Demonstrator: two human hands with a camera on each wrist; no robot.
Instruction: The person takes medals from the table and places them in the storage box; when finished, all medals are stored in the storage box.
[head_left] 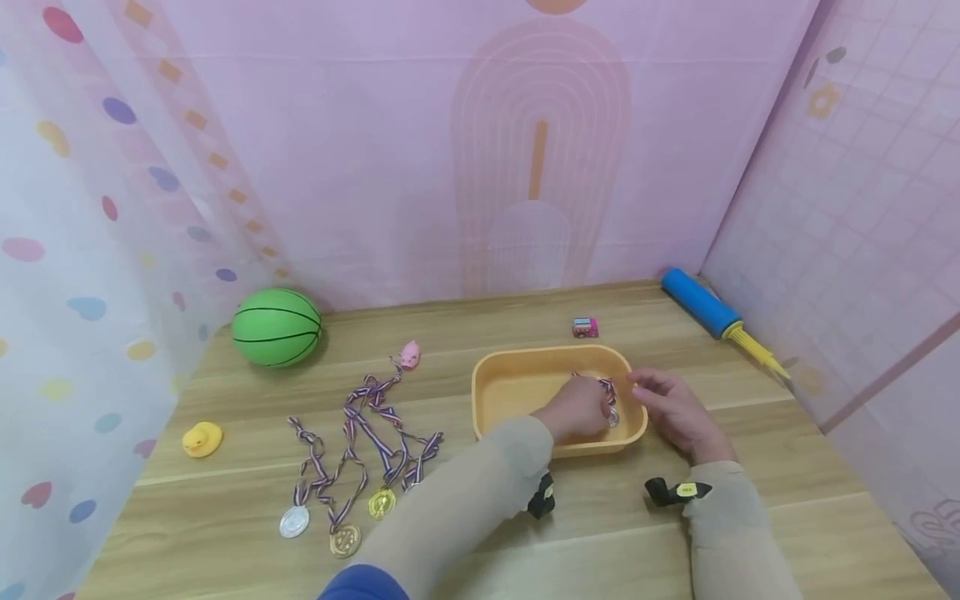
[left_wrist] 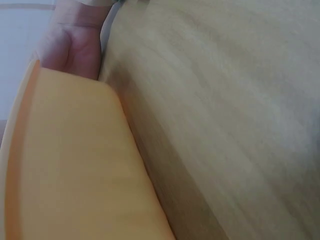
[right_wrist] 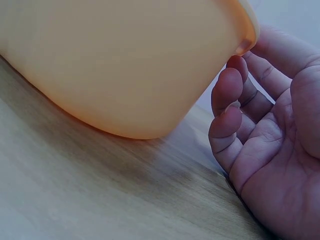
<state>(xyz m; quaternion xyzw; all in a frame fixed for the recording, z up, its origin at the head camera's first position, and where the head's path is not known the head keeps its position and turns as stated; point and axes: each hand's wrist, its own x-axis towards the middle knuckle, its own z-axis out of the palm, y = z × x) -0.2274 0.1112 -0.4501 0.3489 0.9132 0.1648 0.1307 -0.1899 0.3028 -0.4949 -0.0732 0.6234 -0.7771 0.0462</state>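
Orange tray [head_left: 510, 400], ribbon [head_left: 608, 389] apparently striped red-white-blue

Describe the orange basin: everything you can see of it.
The orange basin is a shallow, rounded rectangle with sloping walls and a slightly flared rim; it looks like smooth plastic. It stands upright on the wood-look table, long sides running left to right in the head view. A silver-coloured medal and a striped ribbon lie toward its right end, where the left hand reaches in. The right hand appears to touch its right rim. Its underside is hidden.
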